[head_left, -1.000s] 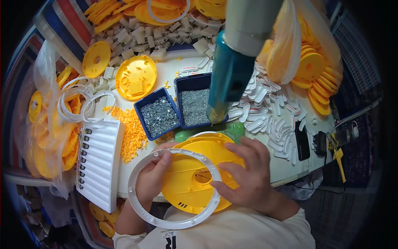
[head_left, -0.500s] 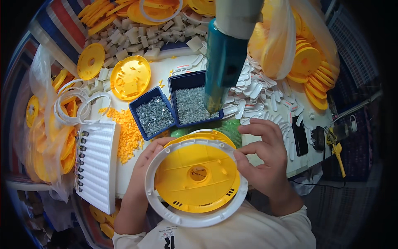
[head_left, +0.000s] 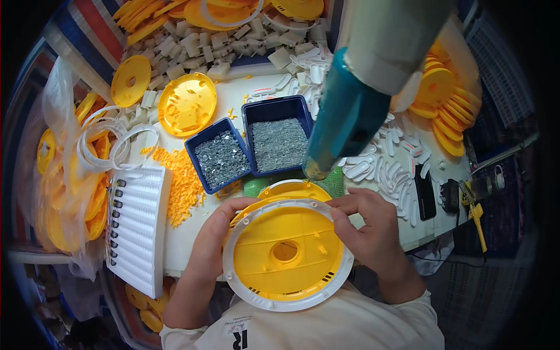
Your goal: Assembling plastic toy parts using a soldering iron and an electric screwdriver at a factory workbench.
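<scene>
A round yellow plastic cover [head_left: 262, 265] with a hole in its middle faces up in front of my chest. Around its edge lies a white plastic ring [head_left: 230, 280]. My left hand [head_left: 211, 236] grips both at the left rim, its thumb along the edge and most fingers hidden beneath. At the upper right rim, my right hand [head_left: 373, 230] pinches the white ring between thumb and bent fingers. Another yellow round part [head_left: 294, 189] shows just behind the ring's far edge. Over the work hangs a teal electric screwdriver [head_left: 350, 114], touched by neither hand.
Two blue bins [head_left: 280, 105] of small metal screws stand beyond my hands. Small yellow pieces [head_left: 181, 192] and a white foam tray [head_left: 137, 227] lie left. White strips [head_left: 396, 181] and a black phone [head_left: 425, 195] are right. Stacked yellow covers [head_left: 446, 111] and bags crowd the sides.
The white ring has shifted from off-centre to sit evenly around the yellow cover. My right fingers have come down onto the rim. In the picture, the hanging screwdriver is farther right.
</scene>
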`<move>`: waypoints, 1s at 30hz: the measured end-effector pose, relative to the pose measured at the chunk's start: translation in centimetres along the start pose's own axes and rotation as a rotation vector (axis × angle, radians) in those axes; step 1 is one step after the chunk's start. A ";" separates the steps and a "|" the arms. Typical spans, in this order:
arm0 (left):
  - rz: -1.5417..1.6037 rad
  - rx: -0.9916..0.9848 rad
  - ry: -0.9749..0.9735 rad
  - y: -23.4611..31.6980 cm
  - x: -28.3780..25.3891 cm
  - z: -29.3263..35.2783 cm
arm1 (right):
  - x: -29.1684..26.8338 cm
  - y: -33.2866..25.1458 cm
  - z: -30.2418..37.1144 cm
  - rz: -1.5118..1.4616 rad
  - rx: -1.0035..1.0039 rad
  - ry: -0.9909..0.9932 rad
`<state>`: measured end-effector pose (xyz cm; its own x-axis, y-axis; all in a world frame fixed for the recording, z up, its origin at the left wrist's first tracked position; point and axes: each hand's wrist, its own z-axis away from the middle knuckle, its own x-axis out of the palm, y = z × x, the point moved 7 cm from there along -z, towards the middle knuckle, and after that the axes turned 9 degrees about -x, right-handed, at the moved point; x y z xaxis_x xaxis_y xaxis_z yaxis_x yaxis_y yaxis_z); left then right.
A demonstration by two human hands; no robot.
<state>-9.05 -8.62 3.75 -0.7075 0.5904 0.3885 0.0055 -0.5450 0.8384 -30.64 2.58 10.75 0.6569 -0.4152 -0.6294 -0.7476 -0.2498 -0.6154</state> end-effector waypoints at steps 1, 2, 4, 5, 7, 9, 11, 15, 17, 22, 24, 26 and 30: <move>0.018 0.003 -0.060 -0.1 0.3 0.1 | 0.0 0.2 0.2 -0.044 0.047 0.017; 0.036 0.007 -0.120 -0.2 0.7 0.2 | 0.1 0.5 0.4 -0.088 0.094 0.033; 0.060 0.050 -0.189 0.0 1.4 0.5 | 0.0 0.7 0.8 -0.097 0.099 0.039; 0.082 0.091 -0.262 0.3 2.0 0.8 | 0.0 0.9 1.0 -0.104 0.107 0.049; 0.005 0.051 -0.260 0.7 2.1 1.1 | 0.0 1.2 1.3 -0.120 0.084 0.058; -0.074 0.012 -0.254 0.9 2.3 1.4 | 0.0 1.1 1.3 -0.140 0.059 0.067; -0.078 -0.024 -0.167 0.9 1.9 1.5 | 0.1 1.6 1.4 -0.265 0.127 0.089; -0.070 0.107 -0.043 2.3 1.6 1.7 | 1.3 3.0 1.8 -0.599 0.354 -0.140; -0.818 0.189 0.074 3.5 0.7 0.9 | 1.1 3.3 2.5 -0.574 0.364 -0.183; -0.726 0.402 0.283 2.3 -1.8 0.5 | 1.6 3.3 1.5 -0.751 0.345 -0.085; -0.508 0.458 0.354 2.3 -2.2 0.3 | 2.3 2.8 1.3 -0.925 0.323 -0.040; -0.284 0.558 0.469 2.9 -2.7 0.7 | 2.9 1.9 1.6 -0.807 0.205 -0.103; -0.194 0.531 0.454 2.2 -3.3 0.2 | 5.7 1.6 3.4 -0.846 0.293 -0.167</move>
<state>-6.54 -11.61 4.39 -0.9535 0.2789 0.1139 0.1114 -0.0248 0.9935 -27.75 2.82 4.58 0.9976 -0.0564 0.0410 0.0307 -0.1716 -0.9847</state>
